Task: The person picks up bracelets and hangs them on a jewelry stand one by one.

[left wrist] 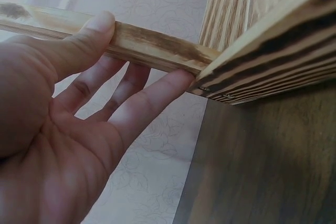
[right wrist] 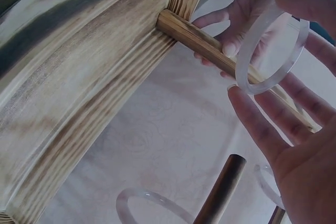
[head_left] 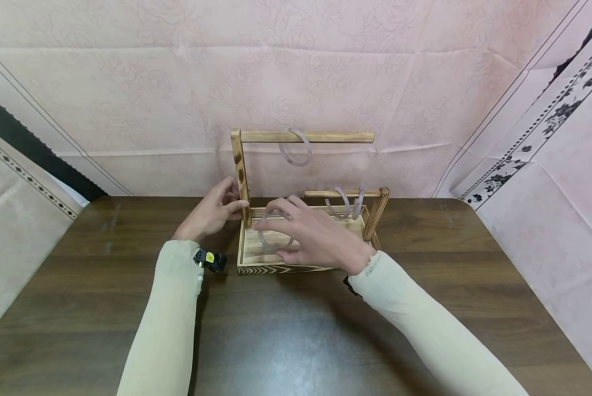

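A wooden bangle stand sits on the table, with a shallow tray base, a tall post at left and a short post at right. My left hand grips the tall post low down, thumb on one side and fingers on the other. Above the tray, my right hand pinches a translucent bangle between thumb and fingertips. Another bangle hangs around the upper bar. Two more, a left bangle and a right bangle, hang on the lower bar.
The dark wooden table extends around the stand and toward the front. Behind it hangs a pale pink patterned cloth, close to the stand. More cloth with a floral border hangs at the right.
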`<state>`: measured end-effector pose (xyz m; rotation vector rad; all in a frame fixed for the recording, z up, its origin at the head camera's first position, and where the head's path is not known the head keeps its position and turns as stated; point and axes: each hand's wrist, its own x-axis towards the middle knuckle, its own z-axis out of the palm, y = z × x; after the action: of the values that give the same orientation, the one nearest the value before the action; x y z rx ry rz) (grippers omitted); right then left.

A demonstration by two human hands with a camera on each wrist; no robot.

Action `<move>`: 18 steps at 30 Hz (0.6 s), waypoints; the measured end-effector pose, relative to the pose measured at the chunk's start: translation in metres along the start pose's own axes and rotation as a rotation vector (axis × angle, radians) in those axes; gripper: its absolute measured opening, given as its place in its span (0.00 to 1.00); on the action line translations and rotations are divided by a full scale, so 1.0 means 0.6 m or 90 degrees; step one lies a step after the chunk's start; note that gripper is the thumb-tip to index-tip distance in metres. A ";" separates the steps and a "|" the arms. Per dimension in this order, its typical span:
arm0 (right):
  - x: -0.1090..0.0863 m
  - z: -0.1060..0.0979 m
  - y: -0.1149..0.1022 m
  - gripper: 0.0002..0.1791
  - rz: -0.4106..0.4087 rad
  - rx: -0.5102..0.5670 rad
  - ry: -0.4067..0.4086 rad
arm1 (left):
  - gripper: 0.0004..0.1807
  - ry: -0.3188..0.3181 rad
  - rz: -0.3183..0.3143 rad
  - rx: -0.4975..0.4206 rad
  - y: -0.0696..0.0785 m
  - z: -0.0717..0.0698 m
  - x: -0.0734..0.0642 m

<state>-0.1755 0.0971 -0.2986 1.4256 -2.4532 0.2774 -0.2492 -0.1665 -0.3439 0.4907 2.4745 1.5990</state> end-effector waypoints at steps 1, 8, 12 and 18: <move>-0.001 0.000 0.000 0.30 0.000 0.002 0.005 | 0.15 0.000 0.000 -0.001 0.000 0.000 0.000; -0.007 -0.002 -0.002 0.30 -0.008 -0.013 0.029 | 0.16 0.000 0.000 -0.006 -0.002 0.002 0.001; -0.010 -0.003 -0.002 0.30 -0.002 -0.021 0.033 | 0.14 0.003 -0.001 -0.003 -0.002 0.002 0.001; -0.014 -0.007 0.003 0.29 -0.003 0.016 0.056 | 0.13 0.007 0.000 0.000 -0.003 0.002 0.001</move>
<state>-0.1723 0.1061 -0.2977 1.3993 -2.3837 0.3632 -0.2498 -0.1659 -0.3460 0.4839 2.4820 1.6064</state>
